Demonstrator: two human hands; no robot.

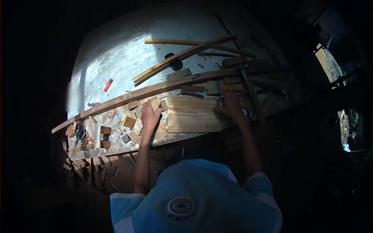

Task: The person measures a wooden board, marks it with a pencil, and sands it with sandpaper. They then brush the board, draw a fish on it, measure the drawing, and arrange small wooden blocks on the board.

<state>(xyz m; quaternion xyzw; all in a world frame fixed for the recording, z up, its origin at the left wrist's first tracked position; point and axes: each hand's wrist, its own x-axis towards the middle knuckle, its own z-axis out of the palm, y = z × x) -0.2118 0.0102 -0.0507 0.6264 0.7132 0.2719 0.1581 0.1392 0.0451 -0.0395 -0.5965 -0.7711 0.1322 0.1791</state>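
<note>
A flat rectangular wooden board (194,114) lies at the front of the workbench, between my two hands. My left hand (150,116) is left of it, its fingers on a small pale wood block (155,103). My right hand (232,105) is in shadow at the board's right side, with fingers apart; nothing shows in it. Behind the board lies a dark reddish block (192,91). Small wood offcuts, among them a yellowish block (129,122), are scattered left of my left hand.
A long wooden strip (112,101) runs across the bench (116,58). Beyond it are a red lighter (108,85), two crossed wooden strips (167,63) and a black object (173,61). Scissors (80,133) lie far left. A clamp-like bar (251,93) stands right.
</note>
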